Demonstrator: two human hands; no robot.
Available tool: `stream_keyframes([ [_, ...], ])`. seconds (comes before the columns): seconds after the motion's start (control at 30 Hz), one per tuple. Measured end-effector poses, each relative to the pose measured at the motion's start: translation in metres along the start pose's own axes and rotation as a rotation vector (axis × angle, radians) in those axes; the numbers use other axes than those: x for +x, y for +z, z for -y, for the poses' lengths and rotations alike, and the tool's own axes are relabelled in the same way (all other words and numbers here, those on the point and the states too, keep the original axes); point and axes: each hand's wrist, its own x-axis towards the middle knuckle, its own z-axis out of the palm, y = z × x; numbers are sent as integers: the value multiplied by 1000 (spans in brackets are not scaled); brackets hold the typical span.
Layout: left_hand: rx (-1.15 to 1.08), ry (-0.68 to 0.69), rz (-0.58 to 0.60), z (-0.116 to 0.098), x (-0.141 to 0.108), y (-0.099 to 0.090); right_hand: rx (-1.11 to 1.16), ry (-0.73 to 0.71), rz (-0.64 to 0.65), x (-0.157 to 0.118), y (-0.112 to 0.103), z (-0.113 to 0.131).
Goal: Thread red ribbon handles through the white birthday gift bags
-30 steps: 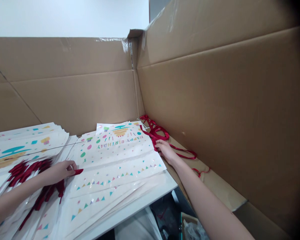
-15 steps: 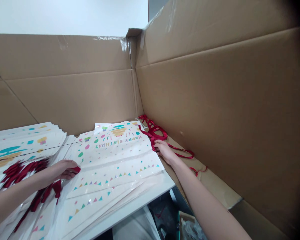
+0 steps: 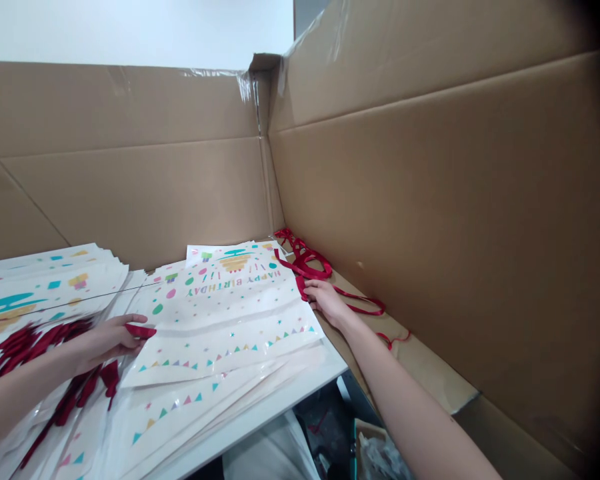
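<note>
A white plastic gift bag [image 3: 220,313] printed with "HAPPY BIRTHDAY" and coloured bunting lies on top of a pile of similar bags. My left hand [image 3: 105,338] rests at its left edge, fingers pinching a short dark red ribbon [image 3: 141,331]. More ribbon handles [image 3: 45,343] lie bunched under that wrist on a neighbouring stack of bags [image 3: 45,283]. My right hand [image 3: 326,300] sits at the bag's far right corner, holding a looped red ribbon [image 3: 305,265] that trails onto the cardboard.
Tall corrugated cardboard sheets [image 3: 405,200] stand along the back and right of the white table [image 3: 280,400]. A loose ribbon end [image 3: 393,341] lies on flat cardboard at the right. Below the table edge, a box [image 3: 373,450] sits on the floor.
My left hand has slid left along the bag, with the ribbon end now between its fingers. My right hand has hardly moved. The whole view has drifted slightly left.
</note>
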Motion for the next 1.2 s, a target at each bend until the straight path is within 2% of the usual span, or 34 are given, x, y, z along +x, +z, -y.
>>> stream_keyframes([
  [0.2,105,11,87,6,4,-4,-6,-13,-29,-3,1,2],
  [0.5,44,20,51,10,7,0,-2,-11,-21,-6,1,3],
  [0.63,94,22,85,9,4,2,6,-6,-32,-7,1,3],
  [1.0,55,-12,72,12,5,5,-17,-6,-40,-11,5,9],
  [1.2,174,57,88,11,2,11,-78,-38,-60,-10,5,7],
])
